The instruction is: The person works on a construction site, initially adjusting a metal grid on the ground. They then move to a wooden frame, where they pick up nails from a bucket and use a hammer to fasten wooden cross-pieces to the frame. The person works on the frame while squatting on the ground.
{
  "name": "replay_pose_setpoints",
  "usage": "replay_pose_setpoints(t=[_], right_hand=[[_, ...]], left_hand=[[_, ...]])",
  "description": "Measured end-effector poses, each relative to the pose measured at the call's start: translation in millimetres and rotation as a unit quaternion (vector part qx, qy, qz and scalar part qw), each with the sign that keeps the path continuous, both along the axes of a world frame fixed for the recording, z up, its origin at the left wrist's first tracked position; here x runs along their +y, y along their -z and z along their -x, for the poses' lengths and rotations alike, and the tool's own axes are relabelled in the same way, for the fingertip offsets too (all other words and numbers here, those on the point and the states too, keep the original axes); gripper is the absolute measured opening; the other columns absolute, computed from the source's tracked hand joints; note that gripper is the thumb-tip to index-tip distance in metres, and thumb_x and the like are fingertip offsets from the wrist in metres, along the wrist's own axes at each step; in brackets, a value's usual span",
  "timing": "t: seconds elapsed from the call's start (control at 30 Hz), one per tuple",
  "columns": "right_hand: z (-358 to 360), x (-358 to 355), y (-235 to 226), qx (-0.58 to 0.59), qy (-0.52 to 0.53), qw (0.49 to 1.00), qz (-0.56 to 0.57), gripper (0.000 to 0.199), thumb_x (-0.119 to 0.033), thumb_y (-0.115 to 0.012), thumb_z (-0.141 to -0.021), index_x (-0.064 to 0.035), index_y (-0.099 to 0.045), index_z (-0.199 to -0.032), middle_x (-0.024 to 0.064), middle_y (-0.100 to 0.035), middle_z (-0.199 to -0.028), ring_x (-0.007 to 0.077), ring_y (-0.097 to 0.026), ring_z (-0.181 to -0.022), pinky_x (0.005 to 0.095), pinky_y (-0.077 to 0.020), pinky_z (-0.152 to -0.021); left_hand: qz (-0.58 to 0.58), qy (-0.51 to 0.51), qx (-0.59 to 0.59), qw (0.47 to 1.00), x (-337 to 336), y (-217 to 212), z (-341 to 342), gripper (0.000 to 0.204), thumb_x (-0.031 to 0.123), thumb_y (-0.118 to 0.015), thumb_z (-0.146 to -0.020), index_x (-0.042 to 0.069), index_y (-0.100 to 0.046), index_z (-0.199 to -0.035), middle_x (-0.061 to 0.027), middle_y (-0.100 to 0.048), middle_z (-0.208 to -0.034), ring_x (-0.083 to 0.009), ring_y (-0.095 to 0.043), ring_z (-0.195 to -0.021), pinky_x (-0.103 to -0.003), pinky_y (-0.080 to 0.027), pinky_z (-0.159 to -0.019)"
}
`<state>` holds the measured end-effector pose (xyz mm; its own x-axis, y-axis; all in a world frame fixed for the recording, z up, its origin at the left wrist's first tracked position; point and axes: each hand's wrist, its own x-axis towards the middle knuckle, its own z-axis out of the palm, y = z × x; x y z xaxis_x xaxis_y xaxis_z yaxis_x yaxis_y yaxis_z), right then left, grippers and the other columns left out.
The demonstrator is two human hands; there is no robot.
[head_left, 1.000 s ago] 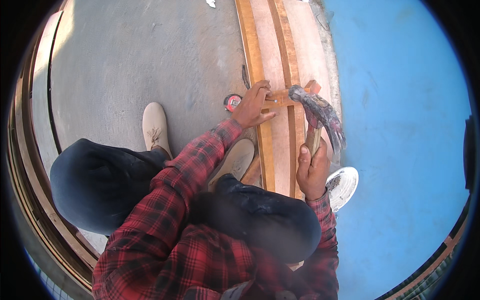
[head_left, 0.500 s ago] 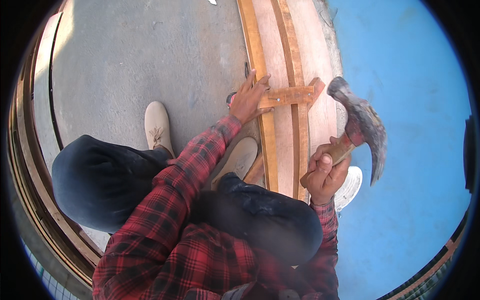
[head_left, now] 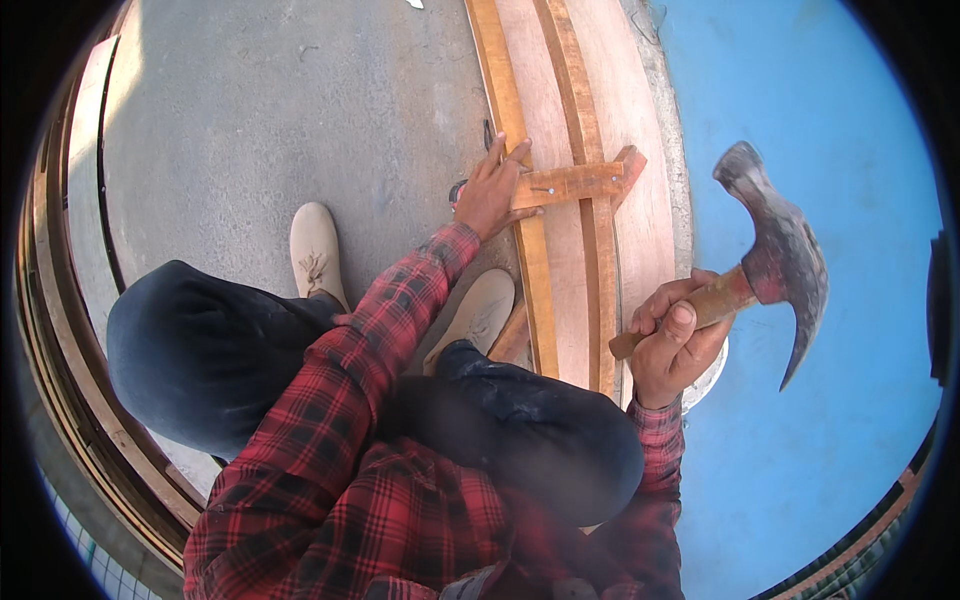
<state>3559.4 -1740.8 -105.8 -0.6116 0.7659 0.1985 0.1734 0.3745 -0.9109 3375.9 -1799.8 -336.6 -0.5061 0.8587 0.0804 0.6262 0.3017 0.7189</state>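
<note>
My right hand [head_left: 680,345] grips the wooden handle of a claw hammer [head_left: 772,262], raised to the right of the boards. The hammer's metal head is worn, with its claw curving down. At the left end of a short wooden crosspiece [head_left: 585,182], my left hand [head_left: 488,195] holds the wood, thumb along its lower side and fingers over the long wooden strip [head_left: 508,110] beside it. One nail [head_left: 551,190] stands partly out of the crosspiece near that hand; another nail shows at its right end. The crosspiece lies across a second long strip [head_left: 577,90].
Pale plywood [head_left: 630,90] lies under the strips. A blue surface [head_left: 800,450] spreads out on the right. My beige shoes [head_left: 318,250] rest on the grey concrete floor [head_left: 270,110]. A round white object [head_left: 712,382] is partly hidden behind my right hand. Long boards [head_left: 85,340] line the left edge.
My right hand and the hammer have moved to the right, away from the crosspiece. The left hand stays on the crosspiece's end, with only a slight shift in view.
</note>
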Motion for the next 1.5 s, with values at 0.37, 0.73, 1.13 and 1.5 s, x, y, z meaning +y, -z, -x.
replay_pose_setpoints(t=[0.37,0.73,1.13,1.5], right_hand=[[-5,-28,105,-0.29,-0.136,0.945,0.067,0.03,-0.019,-0.051,-0.099,0.0033,-0.047,-0.118,0.0286,-0.061,-0.077,0.0485,-0.062,-0.074,0.0496,-0.0472,-0.061],[-16,-12,59,-0.246,-0.067,0.957,-0.138,0.029,-0.02,-0.048,-0.1,0.0045,-0.049,-0.114,0.0102,-0.054,-0.064,0.0225,-0.056,-0.055,0.0351,-0.0435,-0.052],[-9,-20,38,-0.116,-0.07,0.987,-0.083,0.026,-0.023,-0.053,-0.1,0.0023,-0.049,-0.103,0.0171,-0.055,-0.065,0.0312,-0.056,-0.052,0.0424,-0.0422,-0.05],[2,-10,32,-0.262,-0.074,0.953,-0.132,0.031,-0.019,-0.053,-0.098,0.0057,-0.049,-0.117,0.0196,-0.061,-0.071,0.0394,-0.061,-0.061,0.0418,-0.0466,-0.057]], left_hand=[[-0.034,0.018,0.042,0.998,-5,-1,6,0.068,0.029,-0.075,-0.081,0.009,-0.042,-0.136,-0.0081,-0.029,-0.156,-0.0354,-0.016,-0.147,-0.05,-0.028,-0.115],[-0.161,0.041,0.027,0.986,9,-8,-7,0.034,0.006,-0.062,-0.086,0.008,-0.06,-0.12,-0.0057,-0.049,-0.142,-0.0288,-0.042,-0.134,-0.045,-0.036,-0.11],[-0.192,0.031,-0.001,0.981,8,-10,-9,0.04,0.001,-0.062,-0.081,0.0,-0.059,-0.121,-0.0073,-0.049,-0.143,-0.0318,-0.047,-0.129,-0.042,-0.042,-0.108],[-0.136,0.055,0.022,0.989,1,4,-11,0.051,0.012,-0.066,-0.085,-0.001,-0.05,-0.132,-0.0134,-0.044,-0.145,-0.0309,-0.045,-0.129,-0.041,-0.04,-0.109]])
